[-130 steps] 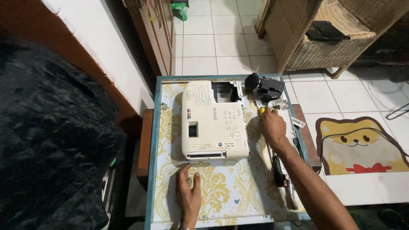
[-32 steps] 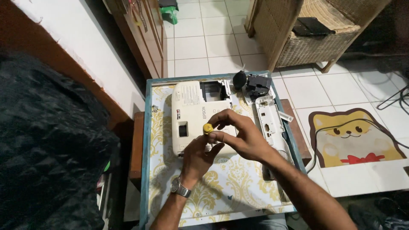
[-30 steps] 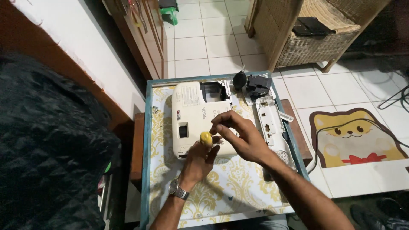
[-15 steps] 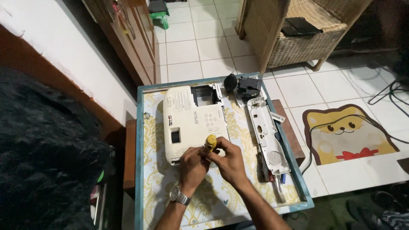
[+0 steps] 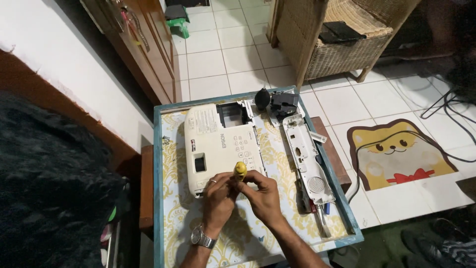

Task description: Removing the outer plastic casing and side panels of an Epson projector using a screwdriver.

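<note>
both hands meet at lower centre of the frame, over the front edge of the white projector (image 5: 220, 149). the left hand (image 5: 218, 198) and the right hand (image 5: 263, 192) are closed together around a yellow-handled screwdriver (image 5: 240, 171); its yellow cap stands just above the fingers (image 5: 250, 177), and the shaft and tip are hidden inside the grip, so it cannot be told where the tip sits. the left fingers wrap the lower part of the tool, the right fingers pinch near the handle. a wristwatch (image 5: 202, 237) is on the left wrist.

the projector lies flat on the bench (image 5: 168, 218), which carries a yellow patterned cover inside a blue rim. an opening shows at the projector's far end, toward upper centre. to the right of it lies a long white cover panel (image 5: 306, 164) with a round grille, touching nothing held. a black blower bulb (image 5: 262, 98) and a dark block sit at the bench's far edge. a wicker chair (image 5: 342, 39) stands at upper right, and a cat-shaped mat (image 5: 396, 154) lies on the tiled floor at right.

judgement: the step in hand appears to be working a fastener at the projector's near edge. to do it well, the tool should stand square to the casing, the left hand steadying the tip low while the right turns, with firm downward pressure so the tip does not slip and mark the plastic.
</note>
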